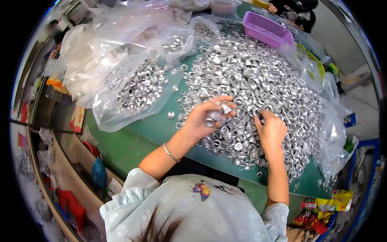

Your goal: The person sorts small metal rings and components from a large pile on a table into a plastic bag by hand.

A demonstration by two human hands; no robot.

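A wide heap of silver-coloured metal rings (250, 76) covers much of the green table (149, 125). My left hand (203, 117) hovers over the heap's near left side, palm turned up and fingers curled round several rings (215, 115). My right hand (271, 128) reaches down into the heap to the right, thumb and fingertips pinched at the rings there. Whatever lies between those fingertips is too small and hidden to make out. Left of the heap, a clear plastic bag (109, 117) lies spread with many rings (141, 86) on it.
A purple plastic basket (268, 30) stands at the heap's far edge. More clear bags (177, 42) with rings lie at the far left, and crumpled plastic (332, 121) lines the right edge. Across the table is another person (296, 14). Coloured packets (334, 201) lie at lower right.
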